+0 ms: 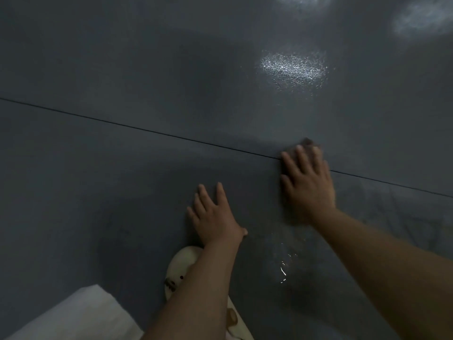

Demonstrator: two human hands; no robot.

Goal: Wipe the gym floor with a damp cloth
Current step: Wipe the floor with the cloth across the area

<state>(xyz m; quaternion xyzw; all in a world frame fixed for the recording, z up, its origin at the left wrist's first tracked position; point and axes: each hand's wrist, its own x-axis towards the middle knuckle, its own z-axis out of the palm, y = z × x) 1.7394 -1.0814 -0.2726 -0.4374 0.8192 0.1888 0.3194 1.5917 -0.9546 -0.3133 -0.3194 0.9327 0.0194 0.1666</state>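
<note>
You are mid-wipe: right hand [307, 182], fingers spread, presses the dark cloth [309, 142] across the floor seam [147, 130] while left hand [214, 217], fingers spread, braces; next, sweep toward unwiped floor [98, 57].

L hand [215, 214] flat, fingers spread, palm down. R hand [306, 180] further fwd, fingers straight, palm down, blurred. Both forearms bare, extended.

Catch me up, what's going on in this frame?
A person is crouched over a dark grey gym floor, wiping it by hand. The right hand presses flat on a dark cloth, right over the seam between floor panels; the cloth is mostly hidden and blurred. The left hand rests open on the floor as a brace. Wet streaks glisten nearer the person.
</note>
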